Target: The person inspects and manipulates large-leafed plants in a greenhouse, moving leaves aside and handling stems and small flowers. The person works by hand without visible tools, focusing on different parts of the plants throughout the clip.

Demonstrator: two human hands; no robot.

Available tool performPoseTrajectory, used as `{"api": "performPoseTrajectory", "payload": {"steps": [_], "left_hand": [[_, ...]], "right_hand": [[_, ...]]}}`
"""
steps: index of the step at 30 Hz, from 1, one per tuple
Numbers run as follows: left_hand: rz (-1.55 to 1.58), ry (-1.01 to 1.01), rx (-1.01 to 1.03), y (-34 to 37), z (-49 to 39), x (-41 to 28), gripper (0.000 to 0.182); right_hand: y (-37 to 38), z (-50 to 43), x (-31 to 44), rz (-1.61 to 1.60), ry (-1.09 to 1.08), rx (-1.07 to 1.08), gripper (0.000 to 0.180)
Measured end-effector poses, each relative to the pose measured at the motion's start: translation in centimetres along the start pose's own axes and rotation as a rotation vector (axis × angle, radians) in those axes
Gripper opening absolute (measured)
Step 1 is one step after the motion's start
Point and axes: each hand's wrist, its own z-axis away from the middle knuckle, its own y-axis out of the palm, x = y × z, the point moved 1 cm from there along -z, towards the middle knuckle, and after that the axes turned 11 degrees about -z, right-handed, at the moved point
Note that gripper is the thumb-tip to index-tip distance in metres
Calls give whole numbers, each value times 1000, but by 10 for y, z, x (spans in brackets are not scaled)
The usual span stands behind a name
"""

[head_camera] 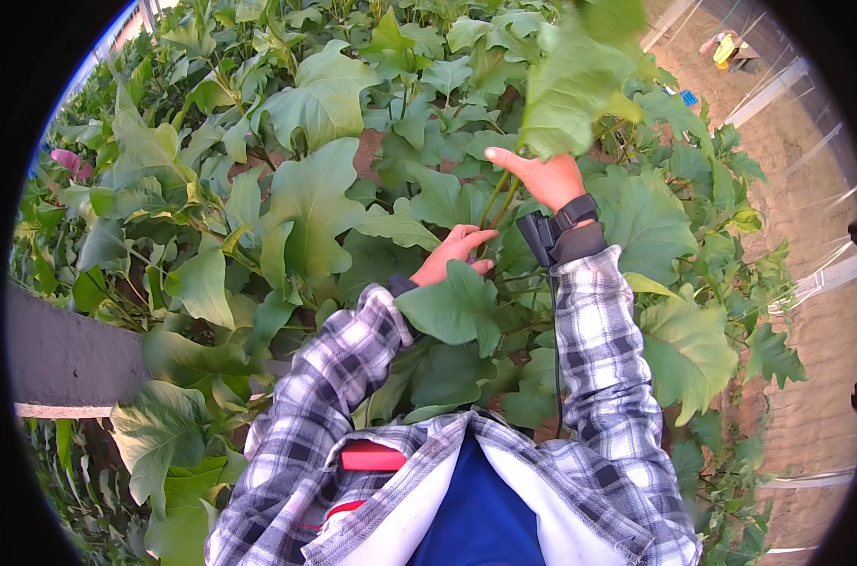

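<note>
Broad lobed leaves of what look like eggplant plants (315, 205) fill the view before me. My left hand (460, 247) reaches in among them, index fingertip against thin green stems (502, 201), thumb apart below. A bit of purple, perhaps a flower, shows between that thumb and finger; whether they grip anything is unclear. Higher and to the right is my right hand (545, 180), thumb stretched out to the left beside the upper stems. A large, blurred leafy shoot (573, 88) rises over it and hides its fingers, so its hold cannot be seen.
A black device (538, 237) is strapped at my right wrist, its cable running down the sleeve. At left stands a low grey wall (74, 354). Pale posts (768, 92) and strings line the bare soil path (810, 396) at right. Farther off is a person in yellow (725, 51).
</note>
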Motion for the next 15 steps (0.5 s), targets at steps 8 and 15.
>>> {"api": "performPoseTrajectory", "payload": {"steps": [8, 15], "left_hand": [[439, -294, -152, 4, 18, 40, 64], [174, -169, -168, 3, 39, 55, 62]], "right_hand": [[32, 6, 15, -1193, -92, 437, 62], [47, 15, 1, -1241, -66, 141, 39]]}}
